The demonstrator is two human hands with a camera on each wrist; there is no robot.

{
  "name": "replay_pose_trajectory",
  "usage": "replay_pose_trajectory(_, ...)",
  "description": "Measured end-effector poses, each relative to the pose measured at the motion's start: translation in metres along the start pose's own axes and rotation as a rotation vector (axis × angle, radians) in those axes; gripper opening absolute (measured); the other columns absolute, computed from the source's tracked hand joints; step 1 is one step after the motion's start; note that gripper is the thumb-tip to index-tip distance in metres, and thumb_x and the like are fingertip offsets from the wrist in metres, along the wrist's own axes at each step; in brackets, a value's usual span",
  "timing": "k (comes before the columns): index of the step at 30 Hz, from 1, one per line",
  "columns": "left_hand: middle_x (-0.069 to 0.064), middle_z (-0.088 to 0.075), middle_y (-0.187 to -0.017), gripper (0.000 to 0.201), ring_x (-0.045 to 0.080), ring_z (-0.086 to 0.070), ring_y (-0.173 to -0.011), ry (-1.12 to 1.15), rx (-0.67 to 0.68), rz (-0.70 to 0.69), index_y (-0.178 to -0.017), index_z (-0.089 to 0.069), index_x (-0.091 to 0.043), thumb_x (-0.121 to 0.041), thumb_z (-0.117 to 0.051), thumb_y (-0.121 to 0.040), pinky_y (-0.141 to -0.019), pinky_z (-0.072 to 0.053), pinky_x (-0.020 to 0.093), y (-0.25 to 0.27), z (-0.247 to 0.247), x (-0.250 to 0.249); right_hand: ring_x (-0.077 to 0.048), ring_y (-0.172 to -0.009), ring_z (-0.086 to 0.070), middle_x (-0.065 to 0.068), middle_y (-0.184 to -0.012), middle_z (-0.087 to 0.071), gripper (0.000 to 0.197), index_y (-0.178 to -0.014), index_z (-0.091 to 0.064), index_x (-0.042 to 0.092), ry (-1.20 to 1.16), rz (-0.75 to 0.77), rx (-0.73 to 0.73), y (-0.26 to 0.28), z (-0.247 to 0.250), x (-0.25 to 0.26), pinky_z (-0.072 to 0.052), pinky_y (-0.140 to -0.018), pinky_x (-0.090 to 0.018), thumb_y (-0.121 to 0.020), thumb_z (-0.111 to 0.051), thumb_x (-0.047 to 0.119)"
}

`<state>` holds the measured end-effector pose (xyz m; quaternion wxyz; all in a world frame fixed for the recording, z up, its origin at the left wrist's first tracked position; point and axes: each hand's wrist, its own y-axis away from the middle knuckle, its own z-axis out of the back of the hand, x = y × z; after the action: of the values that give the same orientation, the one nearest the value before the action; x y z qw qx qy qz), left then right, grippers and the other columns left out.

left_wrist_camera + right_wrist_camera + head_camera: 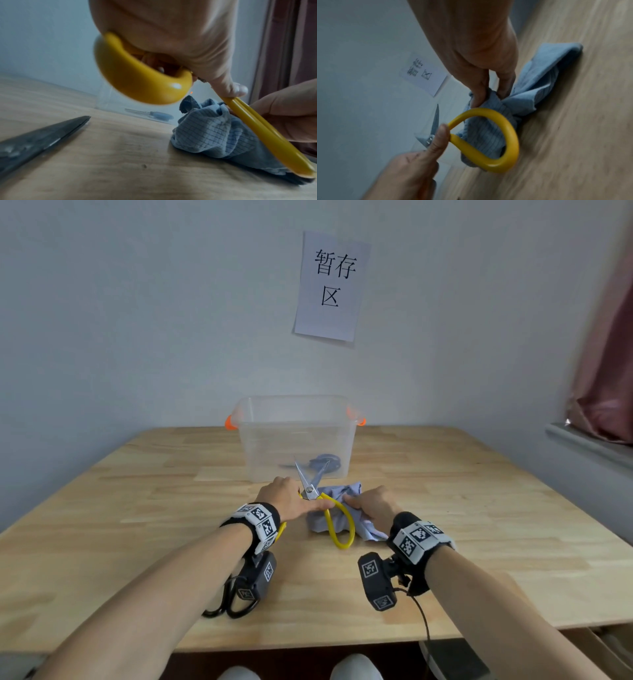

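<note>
Head view: a clear plastic bin (294,436) with orange handles stands at the back of a wooden table (137,508), with blue-handled scissors (325,461) lying inside. Just in front of it, the left hand (285,498) grips yellow-handled scissors (310,490), blades parted and pointing towards the bin. The right hand (372,505) pinches a crumpled blue cloth (346,489) under one yellow loop.

Left wrist view: fingers curl through the other loop. Black scissors (42,136) lie nearby on the table.

Right wrist view: fingertips nip a cloth fold just beside the loop.
</note>
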<state>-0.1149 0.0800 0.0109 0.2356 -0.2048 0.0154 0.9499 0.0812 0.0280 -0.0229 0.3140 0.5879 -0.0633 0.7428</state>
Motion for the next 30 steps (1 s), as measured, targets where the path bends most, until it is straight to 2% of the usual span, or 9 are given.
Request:
replay_pose_trajectory(3, -0.002, -0.056, -0.067, 0.075, 0.017, -0.054, -0.062, -0.084, 0.010, -0.034, -0.063, -0.052, -0.017, -0.092, -0.057, -0.059, -0.052, -0.035, 0.030, 0.001, 0.003, 0.000, -0.027, -0.075, -0.068, -0.013, -0.082, -0.070, 0.038, -0.089, -0.067, 0.001, 0.071, 0.055, 0.014, 0.005, -0.005, 0.008, -0.054, -0.062, -0.033, -0.079, -0.080, 0.035)
replay_pose_trajectory(6, -0.001, -0.054, -0.065, 0.075, 0.019, -0.053, -0.062, -0.148, 0.010, -0.056, -0.060, -0.048, -0.018, -0.093, -0.054, -0.060, -0.051, -0.034, 0.030, 0.002, 0.005, -0.001, -0.018, -0.066, -0.057, -0.007, -0.072, -0.058, 0.022, -0.082, -0.060, 0.006, 0.043, 0.103, 0.062, 0.011, -0.007, 0.015, -0.045, -0.058, -0.027, -0.092, -0.068, 0.024)
replay_pose_trajectory(11, -0.001, -0.053, -0.065, 0.073, 0.021, -0.056, -0.066, -0.214, 0.016, -0.115, -0.061, -0.049, -0.019, -0.092, -0.054, -0.062, -0.059, -0.042, 0.030, 0.004, 0.007, -0.007, -0.014, -0.051, -0.056, -0.009, -0.064, -0.057, 0.028, -0.073, -0.058, 0.005, -0.289, 0.153, 0.214, 0.023, -0.007, 0.021, -0.047, -0.047, -0.023, -0.099, -0.058, 0.015)
replay_pose_trajectory(15, -0.001, -0.056, -0.068, 0.074, 0.020, -0.056, -0.066, -0.225, -0.001, -0.134, -0.064, -0.051, -0.020, -0.094, -0.051, -0.061, -0.060, -0.044, 0.031, 0.003, 0.006, -0.010, -0.022, -0.069, -0.067, -0.017, -0.083, -0.070, 0.028, -0.090, -0.067, -0.001, -0.389, 0.163, 0.383, 0.026, -0.007, 0.018, -0.054, -0.065, -0.031, -0.102, -0.049, 0.016)
replay_pose_trajectory(20, 0.000, -0.054, -0.066, 0.075, 0.018, -0.052, -0.061, -0.236, -0.003, -0.118, -0.061, -0.047, -0.019, -0.094, -0.050, -0.061, -0.057, -0.039, 0.031, 0.001, 0.005, -0.006, -0.019, -0.070, -0.056, -0.008, -0.071, -0.059, 0.033, -0.079, -0.056, 0.002, -0.335, 0.195, 0.463, 0.031, -0.001, 0.011, -0.048, -0.074, -0.028, -0.105, -0.036, 0.007)
replay_pose_trajectory(24, -0.002, -0.053, -0.064, 0.074, 0.016, -0.051, -0.058, -0.220, -0.009, -0.119, -0.060, -0.045, -0.020, -0.094, -0.050, -0.061, -0.054, -0.037, 0.030, -0.001, 0.004, -0.007, -0.028, -0.091, -0.055, -0.019, -0.098, -0.057, 0.033, -0.107, -0.056, -0.015, -0.177, 0.298, 0.486, 0.029, -0.003, 0.010, -0.047, -0.094, -0.045, -0.105, -0.041, 0.015)
replay_pose_trajectory(25, -0.002, -0.053, -0.065, 0.074, 0.016, -0.052, -0.059, -0.216, -0.006, -0.118, -0.061, -0.046, -0.020, -0.094, -0.051, -0.061, -0.054, -0.038, 0.030, 0.000, 0.003, -0.007, -0.028, -0.090, -0.056, -0.019, -0.098, -0.058, 0.036, -0.109, -0.056, -0.015, -0.128, 0.319, 0.480, 0.028, -0.004, 0.010, -0.048, -0.093, -0.046, -0.105, -0.044, 0.018)
replay_pose_trajectory(28, -0.001, -0.054, -0.066, 0.073, 0.015, -0.051, -0.060, -0.208, 0.006, -0.117, -0.063, -0.047, -0.019, -0.092, -0.053, -0.063, -0.057, -0.039, 0.031, 0.001, 0.004, -0.010, -0.019, -0.078, -0.062, -0.015, -0.089, -0.063, 0.027, -0.102, -0.061, -0.007, -0.072, 0.419, 0.403, 0.024, -0.007, 0.007, -0.053, -0.074, -0.032, -0.102, -0.054, 0.019)
replay_pose_trajectory(30, -0.001, -0.054, -0.066, 0.071, 0.015, -0.051, -0.060, -0.203, 0.009, -0.125, -0.063, -0.047, -0.019, -0.090, -0.054, -0.064, -0.058, -0.040, 0.032, 0.001, 0.003, -0.013, -0.020, -0.076, -0.063, -0.016, -0.087, -0.064, 0.022, -0.098, -0.062, -0.005, -0.118, 0.425, 0.370, 0.022, -0.009, 0.003, -0.055, -0.071, -0.031, -0.099, -0.058, 0.017)
